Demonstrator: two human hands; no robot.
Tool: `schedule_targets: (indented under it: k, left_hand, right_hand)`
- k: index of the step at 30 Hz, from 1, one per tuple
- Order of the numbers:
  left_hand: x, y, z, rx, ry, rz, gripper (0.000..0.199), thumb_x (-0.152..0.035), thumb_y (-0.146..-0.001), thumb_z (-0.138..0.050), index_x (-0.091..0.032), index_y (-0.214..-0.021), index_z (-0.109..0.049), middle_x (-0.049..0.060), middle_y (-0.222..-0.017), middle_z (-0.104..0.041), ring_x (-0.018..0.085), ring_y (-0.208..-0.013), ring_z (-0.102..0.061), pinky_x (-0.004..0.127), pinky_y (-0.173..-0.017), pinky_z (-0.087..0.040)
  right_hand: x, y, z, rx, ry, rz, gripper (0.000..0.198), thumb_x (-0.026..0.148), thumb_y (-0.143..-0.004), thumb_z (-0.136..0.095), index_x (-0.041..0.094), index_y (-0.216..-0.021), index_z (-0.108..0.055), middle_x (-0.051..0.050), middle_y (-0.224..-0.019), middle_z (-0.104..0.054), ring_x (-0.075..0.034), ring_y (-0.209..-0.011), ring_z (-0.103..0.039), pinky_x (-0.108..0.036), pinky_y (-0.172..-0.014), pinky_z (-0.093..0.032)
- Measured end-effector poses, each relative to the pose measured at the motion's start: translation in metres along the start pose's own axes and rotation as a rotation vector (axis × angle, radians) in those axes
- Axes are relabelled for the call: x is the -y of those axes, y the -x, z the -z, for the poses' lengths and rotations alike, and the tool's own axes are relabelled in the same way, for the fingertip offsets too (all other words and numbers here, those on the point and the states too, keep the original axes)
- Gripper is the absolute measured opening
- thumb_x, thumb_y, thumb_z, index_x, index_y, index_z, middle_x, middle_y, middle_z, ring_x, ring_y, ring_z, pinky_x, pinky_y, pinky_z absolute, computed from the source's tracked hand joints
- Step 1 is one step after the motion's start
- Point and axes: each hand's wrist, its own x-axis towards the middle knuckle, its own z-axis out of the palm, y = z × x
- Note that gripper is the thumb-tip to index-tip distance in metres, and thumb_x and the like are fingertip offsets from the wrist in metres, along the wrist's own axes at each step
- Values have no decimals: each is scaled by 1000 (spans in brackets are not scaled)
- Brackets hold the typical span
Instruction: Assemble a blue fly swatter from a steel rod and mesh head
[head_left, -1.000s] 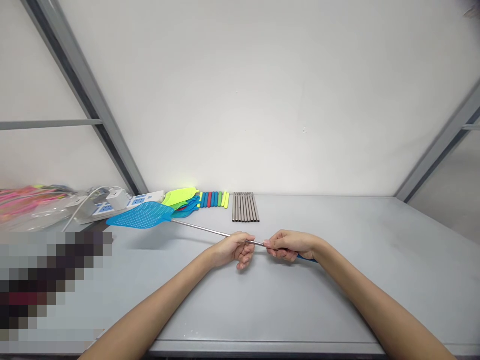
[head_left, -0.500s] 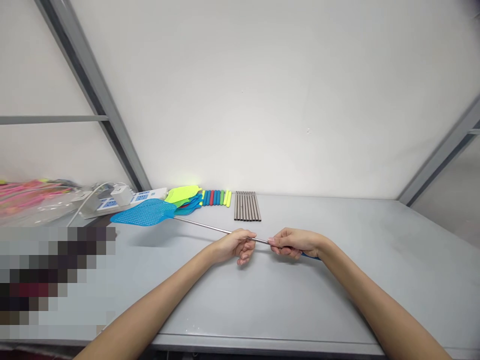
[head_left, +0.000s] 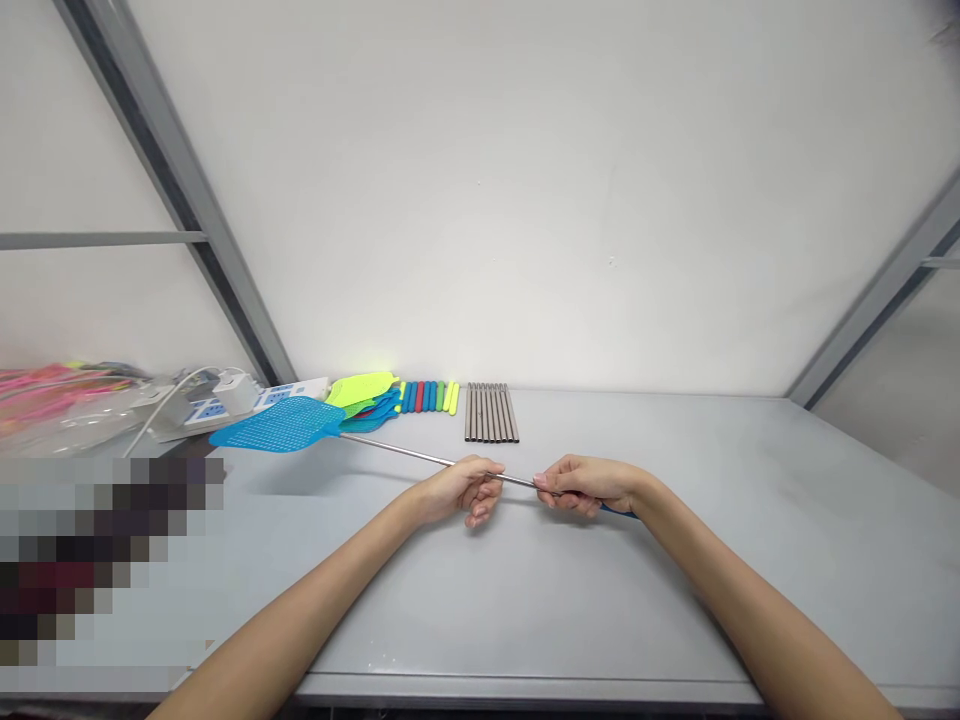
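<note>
Currently holding a blue, mesh-headed plastic fly swatter [head_left: 276, 425] above the flat grey table [head_left: 525, 600], mesh toward its left edge, pinching the slim silver metal rod [head_left: 397, 448] between fingers of the right hand [head_left: 586, 484] and between thumb and curled fingers of the left hand [head_left: 463, 490].

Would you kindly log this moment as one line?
left hand: holds rod; right hand: grips rod near handle; swatter head: over table; tubes: rowed near wall
</note>
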Motion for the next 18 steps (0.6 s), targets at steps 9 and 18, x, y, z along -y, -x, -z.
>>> schedule_targets:
  k: [9,18]
  left_hand:
    - [-3,2,2,8,20,35,33,-36,-77,-34,-17,-50,-31,-3,-39,-39,10,-34,-40,22,-37,-26]
    - [-2,2,4,-9,17,45,33,-37,-76,-36,-17,-51,-31,-4,-39,-38,9,-34,-39,22,-37,-25]
  right_hand:
    - [-1,2,1,-28,26,10,35,49,-73,-49,14,-69,-48,6,-53,-29,-3,-42,-19,-18,-36,-13]
    - [-1,4,2,-30,36,10,36,49,-71,-50,14,-69,-48,6,-53,-30,-3,-42,-18,-18,-37,-13]
